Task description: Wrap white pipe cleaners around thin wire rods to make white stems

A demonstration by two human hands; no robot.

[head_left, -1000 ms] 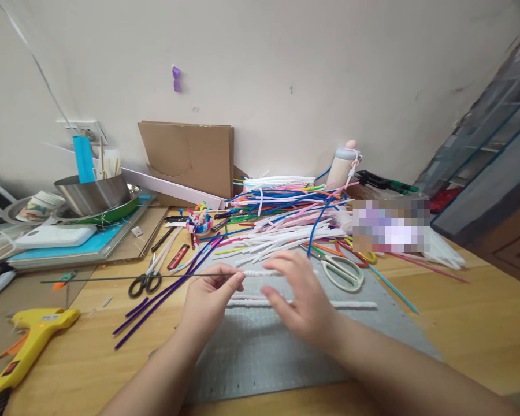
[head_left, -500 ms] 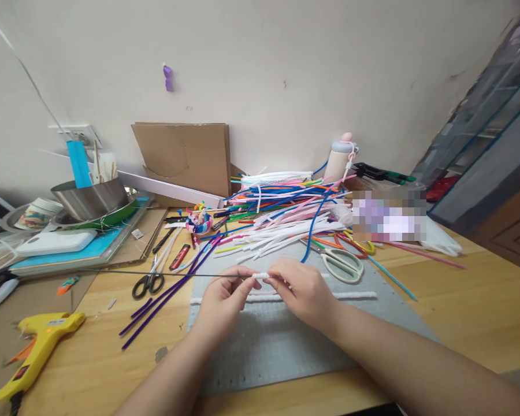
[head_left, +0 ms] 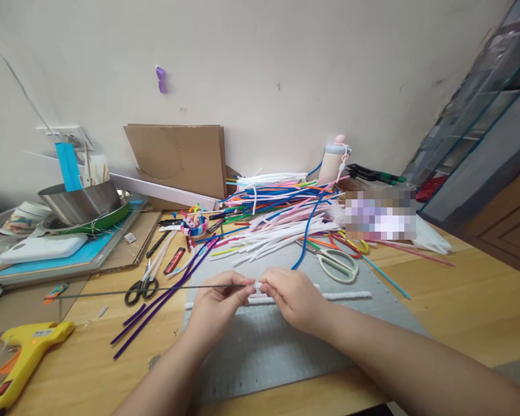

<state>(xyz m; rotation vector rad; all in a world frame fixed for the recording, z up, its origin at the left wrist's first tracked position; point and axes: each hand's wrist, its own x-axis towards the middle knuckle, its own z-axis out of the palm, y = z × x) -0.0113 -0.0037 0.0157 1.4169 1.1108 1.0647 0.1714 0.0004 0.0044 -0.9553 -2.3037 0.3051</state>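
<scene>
My left hand (head_left: 216, 303) is closed, thumb and fingertips pinching a thin dark rod (head_left: 164, 289) that sticks out far to the left. At the rod's right end, a small white fuzzy piece (head_left: 257, 286), which looks like wound pipe cleaner, shows between my fingertips. My right hand (head_left: 295, 299) pinches this white piece, its fingertips almost touching those of the left; most of it is covered. Both hands are above a grey cutting mat (head_left: 286, 361). Behind them a straight white pipe cleaner (head_left: 351, 296) lies across the mat, its middle hidden.
Colourful pipe cleaners (head_left: 281, 222) are heaped at the back. Pale-handled scissors (head_left: 338, 266) lie right, black-handled scissors (head_left: 141, 290) left beside purple pipe cleaners (head_left: 156, 315). A yellow glue gun (head_left: 30, 358) is front left. Cardboard (head_left: 177, 159) and a bottle (head_left: 331, 164) stand by the wall.
The rod's left end has swung lower in view. Less of the white piece shows, as my fingertips have drawn closer together. The whole view has shifted slightly.
</scene>
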